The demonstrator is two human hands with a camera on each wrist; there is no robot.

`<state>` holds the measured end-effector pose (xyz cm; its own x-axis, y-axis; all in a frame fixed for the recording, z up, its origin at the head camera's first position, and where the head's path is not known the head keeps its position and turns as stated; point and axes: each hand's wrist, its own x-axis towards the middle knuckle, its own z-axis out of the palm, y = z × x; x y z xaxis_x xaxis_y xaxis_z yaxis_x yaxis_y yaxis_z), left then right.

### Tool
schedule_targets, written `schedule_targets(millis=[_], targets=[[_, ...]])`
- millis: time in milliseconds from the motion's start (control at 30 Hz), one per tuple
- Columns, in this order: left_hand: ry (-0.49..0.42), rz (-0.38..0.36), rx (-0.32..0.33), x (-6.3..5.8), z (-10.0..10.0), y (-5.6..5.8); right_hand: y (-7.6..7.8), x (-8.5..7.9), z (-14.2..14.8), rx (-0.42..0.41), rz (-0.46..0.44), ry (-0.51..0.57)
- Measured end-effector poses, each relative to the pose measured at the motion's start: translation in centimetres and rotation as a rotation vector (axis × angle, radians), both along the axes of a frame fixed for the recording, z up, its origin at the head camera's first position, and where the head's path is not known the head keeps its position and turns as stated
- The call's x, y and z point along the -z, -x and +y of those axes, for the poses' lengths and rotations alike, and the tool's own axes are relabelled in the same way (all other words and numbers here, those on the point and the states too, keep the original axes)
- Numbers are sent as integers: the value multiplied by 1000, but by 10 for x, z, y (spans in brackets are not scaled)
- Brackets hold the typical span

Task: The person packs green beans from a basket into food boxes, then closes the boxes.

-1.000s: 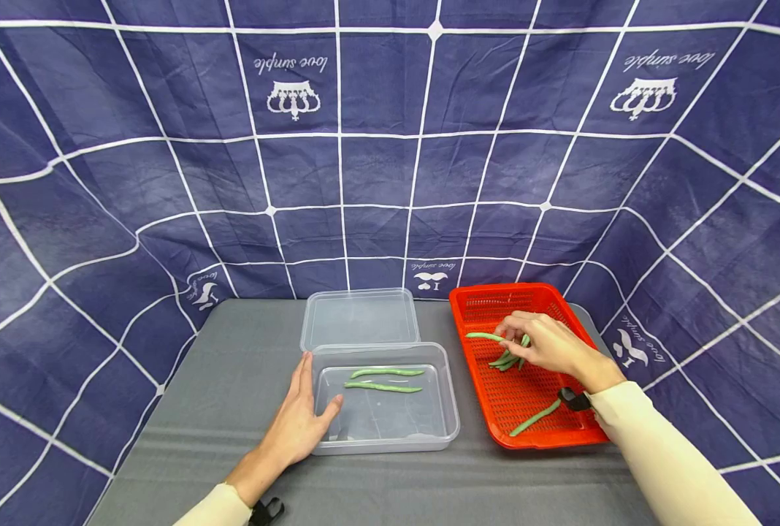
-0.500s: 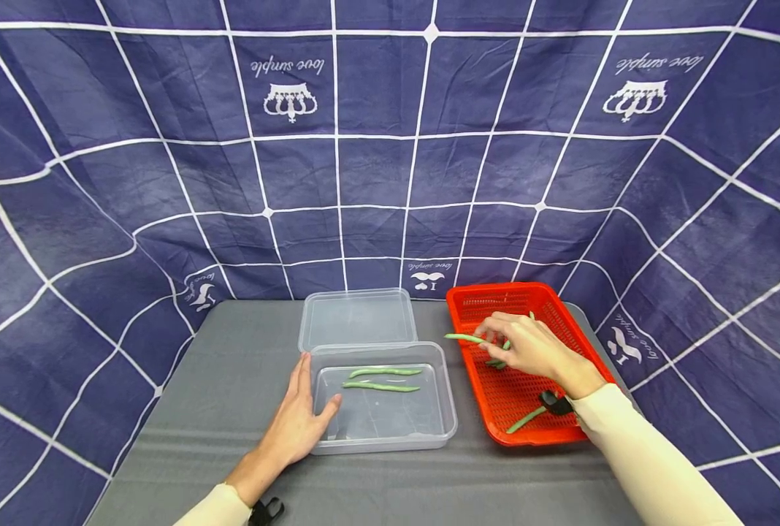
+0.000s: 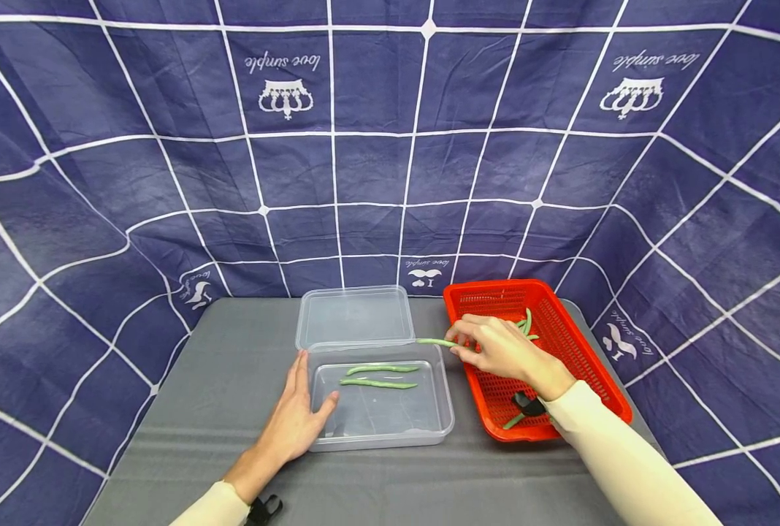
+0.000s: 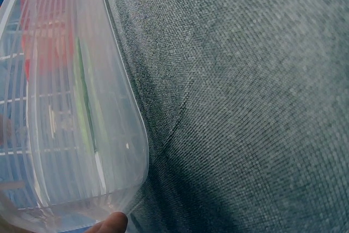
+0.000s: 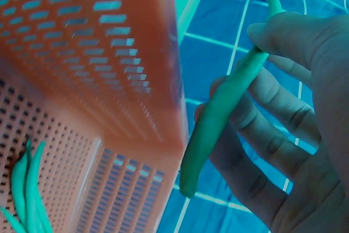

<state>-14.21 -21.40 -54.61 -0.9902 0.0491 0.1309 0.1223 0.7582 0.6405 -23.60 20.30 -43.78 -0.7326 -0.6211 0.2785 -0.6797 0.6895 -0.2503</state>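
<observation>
Between thumb and fingers my right hand point(image 3: 508, 354) pinches a green bean point(image 5: 221, 110) over the left rim of the red basket point(image 3: 488, 416). The bean's free end points left, toward the clear plastic box. My left hand point(image 3: 294, 420) lies along the left side of that plastic box point(image 3: 383, 443), fingers straight and thumb spread over its near left part. Inside the box two green beans point(image 3: 380, 384) lie roughly parallel. More beans point(image 3: 528, 323) are bunched in the basket, partly hidden by my right hand, and a single bean point(image 3: 513, 421) shows near its front end.
A clear lid point(image 3: 353, 318) lies flat directly behind the box. Grey cloth point(image 3: 377, 489) covers the table. Blue sheets point(image 3: 370, 168) with a white grid hang behind and on both sides.
My right hand has moved left with the green bean, from over the basket's middle to its left rim. My left hand has stayed at the box.
</observation>
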Motion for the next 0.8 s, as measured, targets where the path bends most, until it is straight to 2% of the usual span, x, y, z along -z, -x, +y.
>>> schedule_targets(millis=[500, 800], targets=[[17, 17, -4, -2, -1, -1, 1, 1, -43, -82, 13, -18], [14, 18, -8, -5, 1, -3, 0, 8, -73, -108, -2, -38]])
